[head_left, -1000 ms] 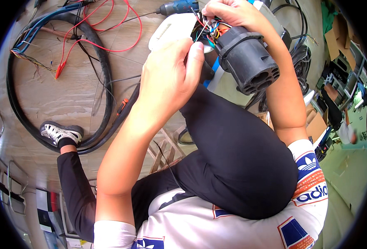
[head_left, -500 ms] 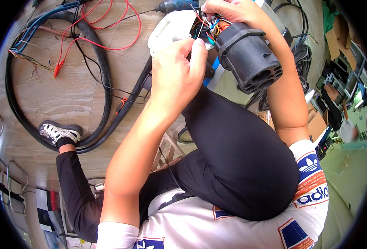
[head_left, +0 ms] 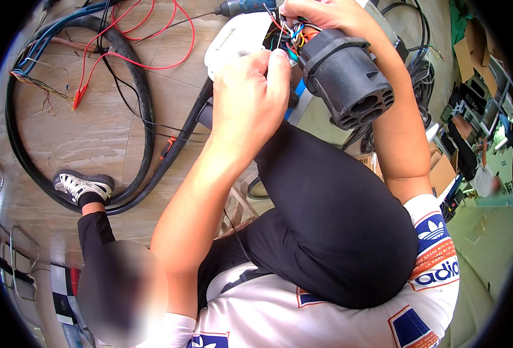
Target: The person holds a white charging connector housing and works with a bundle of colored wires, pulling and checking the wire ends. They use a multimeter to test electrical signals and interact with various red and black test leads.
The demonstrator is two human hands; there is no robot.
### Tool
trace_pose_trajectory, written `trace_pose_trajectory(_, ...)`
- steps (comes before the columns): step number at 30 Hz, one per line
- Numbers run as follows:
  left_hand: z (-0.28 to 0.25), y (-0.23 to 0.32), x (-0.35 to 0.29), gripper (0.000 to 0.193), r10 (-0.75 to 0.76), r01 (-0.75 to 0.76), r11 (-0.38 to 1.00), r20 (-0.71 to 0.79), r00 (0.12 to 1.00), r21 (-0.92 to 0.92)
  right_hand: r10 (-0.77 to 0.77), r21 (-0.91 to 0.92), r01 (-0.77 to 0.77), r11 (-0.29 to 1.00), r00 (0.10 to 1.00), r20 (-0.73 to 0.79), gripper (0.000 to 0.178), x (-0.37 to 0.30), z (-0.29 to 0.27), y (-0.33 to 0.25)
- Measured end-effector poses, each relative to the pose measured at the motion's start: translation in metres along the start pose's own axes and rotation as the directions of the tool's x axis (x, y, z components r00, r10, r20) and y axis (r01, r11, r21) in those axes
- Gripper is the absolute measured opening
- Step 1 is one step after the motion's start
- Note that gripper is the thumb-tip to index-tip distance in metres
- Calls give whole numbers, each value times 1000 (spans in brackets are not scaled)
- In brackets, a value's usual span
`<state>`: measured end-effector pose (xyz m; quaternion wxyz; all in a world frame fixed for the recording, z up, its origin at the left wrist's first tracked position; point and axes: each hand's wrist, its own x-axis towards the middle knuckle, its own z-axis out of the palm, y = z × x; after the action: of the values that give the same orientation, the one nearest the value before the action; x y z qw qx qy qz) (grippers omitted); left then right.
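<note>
Above my raised knee sits a large black cylindrical connector, its round holes facing toward me. A bundle of coloured wires comes out of its far end. My left hand is closed just left of the bundle, thumb and forefinger pinched on a thin wire. Beyond the connector, my right hand is closed too, fingertips pinching at the far side of the wires; what they grip is partly cut off by the upper edge. A white plastic housing lies behind my left hand.
A thick black cable loops on the tiled floor at left, near thin red leads. A blue power screwdriver lies at the top. Coiled cables and cardboard boxes stand at right. A blurred dark shape shows at lower left.
Both hands stay almost in place, with small shifts at the wires. The connector has barely moved. A blurred shape now covers part of the lower left.
</note>
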<state>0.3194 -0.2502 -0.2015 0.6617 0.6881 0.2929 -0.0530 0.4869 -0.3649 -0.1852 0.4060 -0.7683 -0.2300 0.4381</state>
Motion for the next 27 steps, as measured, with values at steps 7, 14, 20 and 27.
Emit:
trace_pose_trajectory(7,3,9,1,43,-112,124,982,89,990,-145,-458,-314,490,814,872,173,31,-5,-8,9)
trace_pose_trajectory(14,3,15,1,46,-240,275,930,164,957,-245,-464,-297,500,813,866,188,37,-3,-10,18)
trace_pose_trajectory(20,10,6,-2,47,-223,255,924,140,965,-287,-488,-308,533,788,846,216,37,-1,-11,15)
trace_pose_trajectory(27,7,8,-1,48,-214,246,934,149,965,-257,-451,-308,490,816,872,192,41,-8,-8,7)
